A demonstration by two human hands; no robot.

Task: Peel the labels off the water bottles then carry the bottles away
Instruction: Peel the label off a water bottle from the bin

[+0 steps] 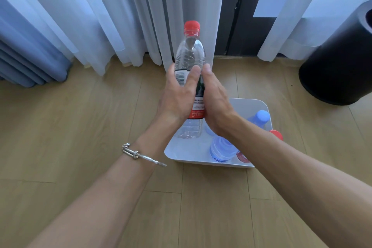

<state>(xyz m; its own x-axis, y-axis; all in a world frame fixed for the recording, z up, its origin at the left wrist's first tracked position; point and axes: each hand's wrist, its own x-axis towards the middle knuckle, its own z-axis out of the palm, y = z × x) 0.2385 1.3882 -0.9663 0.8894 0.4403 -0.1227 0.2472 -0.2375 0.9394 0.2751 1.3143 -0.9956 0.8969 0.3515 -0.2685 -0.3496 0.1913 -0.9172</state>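
Note:
A clear water bottle [190, 52] with a red cap stands upright in mid-air above the near-left part of a white bin [249, 104]. Its label [198, 104], red and dark with a barcode patch, is still wrapped round the middle. My left hand [177, 94] grips the label band from the left, thumb across the front. My right hand [216, 102] presses against the bottle's right side, fingers along it. Inside the bin lie a blue-capped bottle [260, 118], a bluish clear bottle [221, 149] and a red-capped one [276, 134], partly hidden by my right forearm.
Wooden floor all around the bin. White sheer curtains [120, 16] hang to the floor behind, with blue drapes [30, 62] at the far left. A black cylindrical container [340, 66] stands at the right. A dark window frame [237, 16] is behind the bottle.

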